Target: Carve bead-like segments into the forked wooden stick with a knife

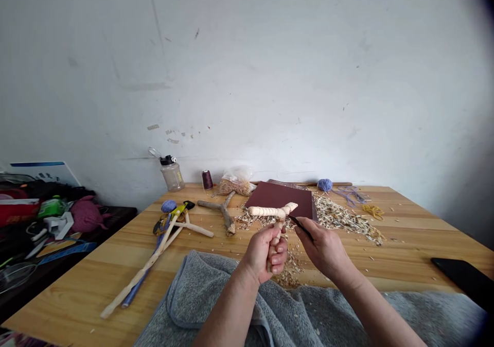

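In the head view, the left hand is closed in a firm fist around the stem of a peeled forked branch, whose pale, ridged crosspiece sits just in front of a sheet of maroon sandpaper. The right hand is nearly closed, pinching a slim dark knife whose tip meets the wood near the fork. Short, shallow cuts with the edge held low would likely suit this tight spot, with the left fingers kept clear of the blade's path. Wood shavings lie scattered to the right of the sandpaper, a rough forked stick lies to its left, and a grey towel lies nearer the camera than the sandpaper.
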The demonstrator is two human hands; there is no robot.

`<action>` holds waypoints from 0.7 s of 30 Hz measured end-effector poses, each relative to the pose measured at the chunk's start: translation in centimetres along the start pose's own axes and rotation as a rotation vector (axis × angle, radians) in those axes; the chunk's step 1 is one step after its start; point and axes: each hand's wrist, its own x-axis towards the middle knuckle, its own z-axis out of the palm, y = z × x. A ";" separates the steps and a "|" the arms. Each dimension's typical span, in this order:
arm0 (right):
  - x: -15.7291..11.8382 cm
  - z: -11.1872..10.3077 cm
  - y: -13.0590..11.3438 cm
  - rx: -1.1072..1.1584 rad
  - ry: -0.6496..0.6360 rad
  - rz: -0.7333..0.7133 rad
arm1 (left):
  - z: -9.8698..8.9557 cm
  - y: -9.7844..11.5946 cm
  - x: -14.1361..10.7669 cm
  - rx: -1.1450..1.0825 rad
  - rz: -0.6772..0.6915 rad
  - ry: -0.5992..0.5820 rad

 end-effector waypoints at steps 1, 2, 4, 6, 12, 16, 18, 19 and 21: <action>0.0 0.0 -0.1 0.015 -0.009 -0.007 | 0.0 0.0 0.0 -0.001 0.002 -0.007; -0.1 0.0 -0.2 0.016 -0.016 -0.015 | 0.0 0.0 0.0 0.002 0.011 -0.013; -0.1 0.0 -0.4 -0.007 -0.026 -0.034 | 0.1 -0.1 0.0 0.013 0.033 -0.026; -0.2 0.0 -0.5 -0.042 -0.029 -0.039 | 0.1 -0.1 0.0 0.029 0.051 -0.037; -0.2 0.0 -0.7 -0.077 -0.028 -0.022 | 0.0 -0.4 0.0 0.040 0.033 -0.059; -0.3 -0.1 -0.8 -0.088 -0.030 -0.028 | -0.2 -0.6 0.1 0.048 0.014 -0.056; -0.3 -0.1 -0.8 -0.118 -0.033 -0.029 | -0.2 -0.6 0.1 0.054 0.006 -0.057; -0.3 -0.1 -0.8 -0.135 -0.035 -0.029 | -0.2 -0.7 0.1 0.059 0.002 -0.058; -0.2 -0.2 -0.9 -0.161 -0.045 -0.033 | 0.0 -0.7 -0.1 0.079 -0.002 -0.060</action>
